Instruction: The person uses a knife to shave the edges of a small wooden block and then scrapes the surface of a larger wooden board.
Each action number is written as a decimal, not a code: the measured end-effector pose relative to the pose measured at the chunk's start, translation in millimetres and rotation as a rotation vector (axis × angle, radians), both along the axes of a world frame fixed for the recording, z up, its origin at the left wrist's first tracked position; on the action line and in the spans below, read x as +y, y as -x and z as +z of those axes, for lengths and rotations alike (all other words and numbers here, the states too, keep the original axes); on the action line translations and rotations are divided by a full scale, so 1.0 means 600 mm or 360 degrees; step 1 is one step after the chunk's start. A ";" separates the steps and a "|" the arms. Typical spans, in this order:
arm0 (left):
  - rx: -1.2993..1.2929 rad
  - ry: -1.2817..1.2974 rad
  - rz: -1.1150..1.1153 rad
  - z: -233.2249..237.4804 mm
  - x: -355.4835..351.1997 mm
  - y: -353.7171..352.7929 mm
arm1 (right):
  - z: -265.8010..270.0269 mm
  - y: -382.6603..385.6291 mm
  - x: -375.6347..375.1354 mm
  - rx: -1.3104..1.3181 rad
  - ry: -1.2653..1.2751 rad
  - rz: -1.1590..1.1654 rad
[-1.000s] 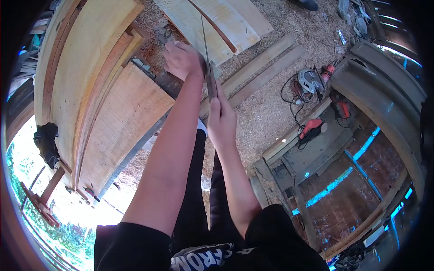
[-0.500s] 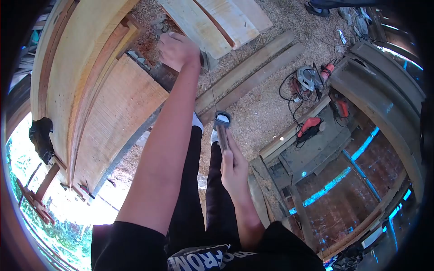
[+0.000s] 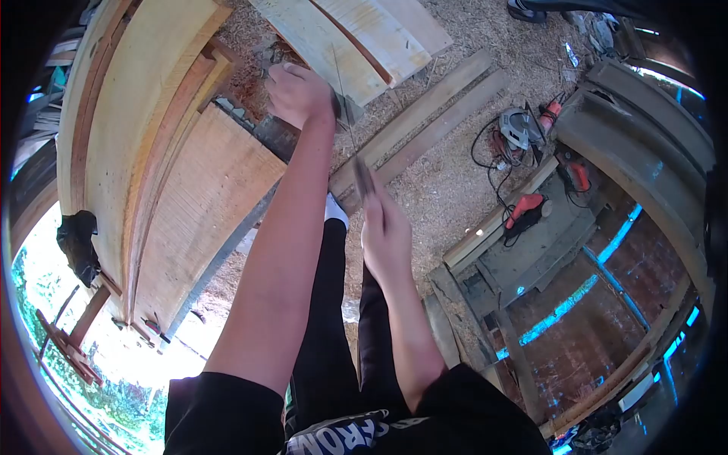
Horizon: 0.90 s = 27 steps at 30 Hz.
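Note:
My right hand (image 3: 385, 227) is closed round the handle of what looks like a handsaw (image 3: 363, 178), blurred by motion. Its thin blade (image 3: 345, 91), seen edge-on, points away from me past my left wrist. My left hand (image 3: 298, 92) is closed in a fist, knuckles up, ahead of the saw and to its left. Whatever its fingers grip or press on is hidden beneath it. Close beside that wrist, along the blade, shows a grey piece (image 3: 347, 111). Pale boards (image 3: 326, 49) lie just beyond.
Large planks (image 3: 205, 205) stand on the left. Two narrow timbers (image 3: 425, 114) lie on the shavings-covered floor. To the right are a circular saw (image 3: 517, 129) with a cord, a red power tool (image 3: 525, 211) and a wooden frame (image 3: 637, 136). A foot (image 3: 527, 11) shows at the top.
My right hand has pushed the saw forward, away from my body, and its handle is now nearer my left wrist. The left hand stays almost in place.

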State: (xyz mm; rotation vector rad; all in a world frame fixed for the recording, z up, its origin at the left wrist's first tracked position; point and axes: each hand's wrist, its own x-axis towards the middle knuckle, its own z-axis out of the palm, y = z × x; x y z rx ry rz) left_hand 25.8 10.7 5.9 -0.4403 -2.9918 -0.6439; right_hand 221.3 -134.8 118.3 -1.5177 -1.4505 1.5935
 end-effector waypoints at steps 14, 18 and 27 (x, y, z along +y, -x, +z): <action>-0.0010 0.0012 -0.0066 -0.001 0.000 0.006 | 0.018 0.067 0.068 -0.0031 0.0345 -0.0061; -0.0009 -0.0002 -0.0070 0.005 0.012 0.008 | 0.029 -0.007 -0.050 -0.0021 0.0098 -0.0115; -0.0079 0.0008 -0.0112 0.013 0.004 0.002 | 0.047 0.006 -0.030 -0.0082 0.0112 -0.0115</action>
